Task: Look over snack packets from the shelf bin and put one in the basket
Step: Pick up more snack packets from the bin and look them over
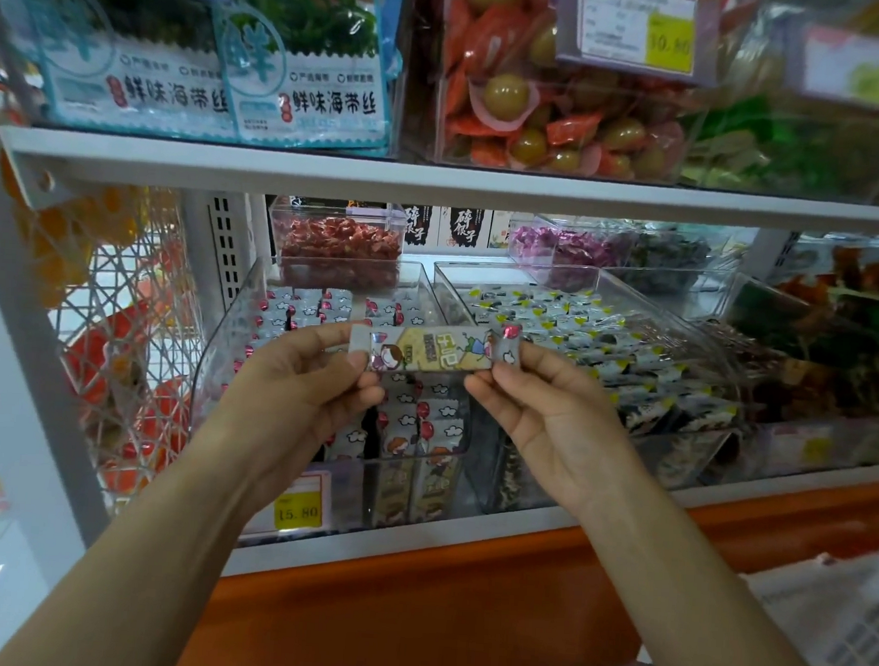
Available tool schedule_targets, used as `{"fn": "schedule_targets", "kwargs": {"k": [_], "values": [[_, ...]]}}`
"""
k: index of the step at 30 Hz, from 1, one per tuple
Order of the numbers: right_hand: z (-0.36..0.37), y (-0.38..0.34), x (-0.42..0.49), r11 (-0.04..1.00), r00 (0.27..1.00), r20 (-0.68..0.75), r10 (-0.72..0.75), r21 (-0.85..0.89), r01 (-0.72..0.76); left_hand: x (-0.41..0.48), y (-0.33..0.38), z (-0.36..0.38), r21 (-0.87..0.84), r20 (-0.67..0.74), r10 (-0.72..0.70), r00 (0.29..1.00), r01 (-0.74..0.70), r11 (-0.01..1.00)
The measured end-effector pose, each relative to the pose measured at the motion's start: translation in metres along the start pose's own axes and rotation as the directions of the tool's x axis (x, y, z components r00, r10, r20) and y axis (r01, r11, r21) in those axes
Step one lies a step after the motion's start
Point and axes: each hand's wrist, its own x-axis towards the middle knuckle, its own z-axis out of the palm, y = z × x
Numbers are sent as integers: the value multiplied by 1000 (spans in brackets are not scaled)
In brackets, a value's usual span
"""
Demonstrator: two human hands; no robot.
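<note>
So I've got one snack packet (pixel 431 354) stretched out sideways between both hands, right above the clear shelf bin (pixel 218 355) where its lookalikes stand upright. My left hand (pixel 300 383) pinches the left end between thumb and fingers, and my right hand (pixel 551 406) pinches the right end the same way. That's the point tbh: gripping only the sealed ends keeps the cartoon front flat, uncovered and facing me so I can actually read it. Hovering over the bin makes sense too, because if I don't want this one it just drops back in. The basket (pixel 854 631) is low on my right, well apart from the packet, with only a white corner showing. I'd say I'm mid-inspection and the basket part isn't done yet.
</note>
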Motion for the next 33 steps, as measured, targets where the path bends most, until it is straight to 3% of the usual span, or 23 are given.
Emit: {"fn": "schedule_targets", "kwargs": {"k": [4, 12, 17, 20, 33], "values": [[0, 1, 0, 997, 997, -41, -65, -52, 63, -2, -1, 1, 0, 3, 33, 999, -33, 999], [1, 5, -2, 858, 949, -43, -313, -442, 263, -3, -1, -1, 109, 171, 34, 985, -53, 993], [2, 3, -4, 912, 966, -12, -258, -332, 240, -5, -1, -1, 238, 132, 87, 988, -116, 964], [2, 4, -5, 851, 955, 35, -295, -444, 279, -7, 0, 0, 394, 151, 130, 980, -180, 901], [1, 6, -3, 780, 938, -9, -347, -558, 283, -12, -1, 8, 614, 180, 150, 972, -230, 755]]}}
